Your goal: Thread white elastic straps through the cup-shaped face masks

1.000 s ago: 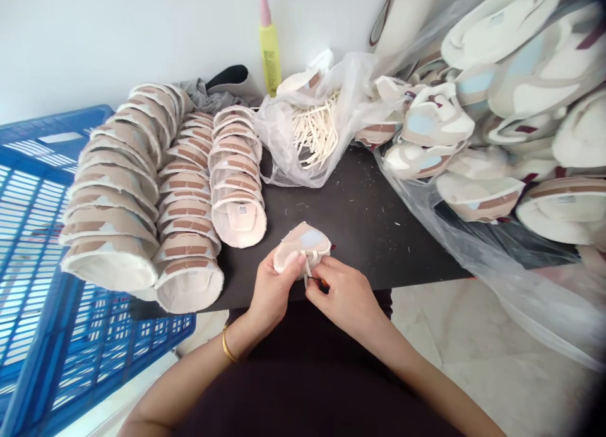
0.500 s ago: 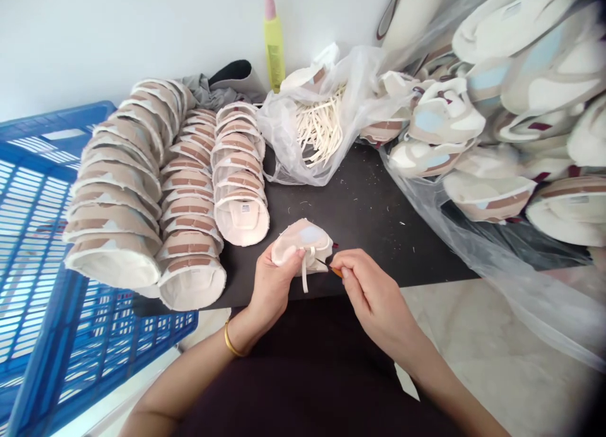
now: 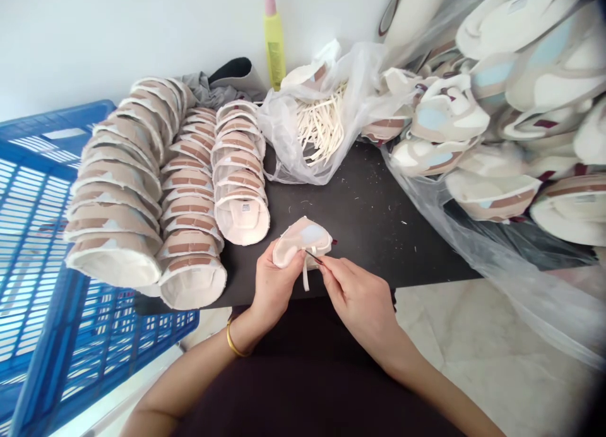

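Observation:
My left hand (image 3: 275, 278) is closed on a small beige shoe upper (image 3: 310, 233) with a pale blue patch, held above the front edge of the table. A narrow cream lace (image 3: 305, 276) hangs from the upper, near my left thumb. In my right hand (image 3: 357, 290) is an awl (image 3: 312, 256) with a thin dark shaft, pinched between thumb and fingers. The awl's tip touches the upper beside the lace, close to my left thumb. My right fingers cover its handle.
Rows of nested shoe uppers (image 3: 192, 241) stand left on the dark table (image 3: 364, 235). A plastic bag of cream laces (image 3: 319, 131) and a yellow bottle (image 3: 274, 52) are behind. More uppers (image 3: 492, 191) pile up at right in clear plastic. Far left is a blue crate (image 3: 47, 298).
My right hand has moved left, toward the shoe upper, bringing the awl's tip to my left thumb. The orange handle, visible before, is now hidden by my fingers. My left hand keeps its hold.

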The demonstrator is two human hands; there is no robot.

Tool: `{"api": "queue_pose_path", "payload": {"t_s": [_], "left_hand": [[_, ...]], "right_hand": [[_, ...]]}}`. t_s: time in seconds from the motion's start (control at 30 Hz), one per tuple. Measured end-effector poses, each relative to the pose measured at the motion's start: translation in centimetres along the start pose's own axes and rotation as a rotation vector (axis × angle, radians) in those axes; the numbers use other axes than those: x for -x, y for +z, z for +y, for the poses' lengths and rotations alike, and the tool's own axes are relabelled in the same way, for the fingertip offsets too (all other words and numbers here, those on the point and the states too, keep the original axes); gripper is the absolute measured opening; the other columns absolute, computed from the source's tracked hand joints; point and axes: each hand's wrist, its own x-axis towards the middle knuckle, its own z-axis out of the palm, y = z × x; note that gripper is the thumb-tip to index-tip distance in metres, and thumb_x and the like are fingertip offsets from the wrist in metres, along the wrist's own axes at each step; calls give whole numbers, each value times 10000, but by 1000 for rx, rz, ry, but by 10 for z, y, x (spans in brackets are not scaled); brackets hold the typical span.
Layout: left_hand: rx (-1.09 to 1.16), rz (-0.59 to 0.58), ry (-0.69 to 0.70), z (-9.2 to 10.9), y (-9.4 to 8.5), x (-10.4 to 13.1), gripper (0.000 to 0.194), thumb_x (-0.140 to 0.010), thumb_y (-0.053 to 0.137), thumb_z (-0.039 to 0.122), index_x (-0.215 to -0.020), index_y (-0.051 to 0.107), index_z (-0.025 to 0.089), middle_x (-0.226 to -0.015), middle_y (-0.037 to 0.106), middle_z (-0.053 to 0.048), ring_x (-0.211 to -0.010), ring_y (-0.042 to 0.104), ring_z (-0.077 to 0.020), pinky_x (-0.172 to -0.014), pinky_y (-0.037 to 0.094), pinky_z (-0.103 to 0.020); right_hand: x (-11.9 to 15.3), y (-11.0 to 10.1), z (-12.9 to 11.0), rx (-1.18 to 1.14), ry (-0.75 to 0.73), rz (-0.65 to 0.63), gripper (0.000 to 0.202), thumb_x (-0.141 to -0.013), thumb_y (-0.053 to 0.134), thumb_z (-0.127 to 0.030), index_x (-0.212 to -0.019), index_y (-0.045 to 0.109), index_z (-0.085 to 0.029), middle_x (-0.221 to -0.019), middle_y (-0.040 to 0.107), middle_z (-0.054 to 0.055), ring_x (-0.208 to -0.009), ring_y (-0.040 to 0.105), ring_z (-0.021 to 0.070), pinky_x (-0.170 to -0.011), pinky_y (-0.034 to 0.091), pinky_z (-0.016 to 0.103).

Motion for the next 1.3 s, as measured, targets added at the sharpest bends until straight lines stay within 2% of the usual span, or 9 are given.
{"api": "queue_pose_path", "payload": {"t_s": [0.27,0.47,0.6,0.67,0.8,0.9,1.03,1.2,1.3], "left_hand": [[-217,1,124,-6,-5,-1,191,-812,737,287,-965,707,176,-949,703,-39,-848,643,-164,-815,511,-284],[-679,-90,774,7,-12,-7,123,-861,641,133,-866,712,233,-822,659,-22,-889,587,-185,-833,498,-340],[-791,-96,948,10,-15,-12,172,-871,651,120,-940,718,261,-801,638,-22,-856,564,-177,-771,513,-323],[-808,-90,973,9,-14,-12,179,-873,658,119,-958,717,265,-799,627,-22,-858,556,-177,-770,517,-318],[-801,-125,962,2,-10,-6,207,-875,645,97,-979,719,260,-818,632,-31,-874,555,-183,-774,530,-318],[-840,-145,962,-6,-13,-5,239,-880,634,96,-1019,721,271,-839,647,-37,-892,556,-191,-792,542,-330],[-1028,-106,1027,-9,-27,-16,296,-857,639,75,-1042,726,289,-905,664,-54,-938,547,-213,-833,550,-359],[-1078,-221,1228,1,-32,-26,362,-864,592,39,-1054,721,319,-940,683,-40,-981,570,-205,-851,554,-344],[-1014,-305,1267,3,-24,-23,345,-870,613,54,-1057,719,323,-958,685,-32,-1005,571,-202,-863,548,-338]], "right_hand": [[-3,4,-1,-58,66,-42,304,-1016,415,-250,-1026,712,-188,-860,736,59,-700,669,154,-668,452,261],[-14,0,-2,-520,345,-268,293,-965,420,-321,-809,635,-200,-598,537,-18,-509,477,115,-524,360,249],[-22,5,2,-1076,657,-526,257,-920,423,-407,-765,509,-221,-525,262,-96,-405,176,82,-390,174,224],[-22,11,1,-1018,599,-462,261,-920,418,-412,-758,491,-221,-531,293,-87,-411,218,86,-403,199,225],[-18,22,-2,-419,252,-173,230,-927,388,-292,-760,518,-202,-677,587,26,-576,527,149,-563,356,267],[-15,14,-1,-256,223,-279,264,-974,338,-266,-799,528,-208,-722,654,39,-603,601,171,-571,368,270],[-9,-26,6,-135,160,-498,283,-994,345,-249,-789,539,-234,-602,608,-12,-498,563,161,-514,353,271],[-28,-65,13,-159,-44,-157,230,-994,421,-261,-1092,628,-252,-1074,691,75,-947,661,203,-807,491,307],[-56,-59,15,-104,-145,-285,251,-960,487,-227,-1121,677,-259,-1093,685,52,-947,651,192,-795,474,289]]}}
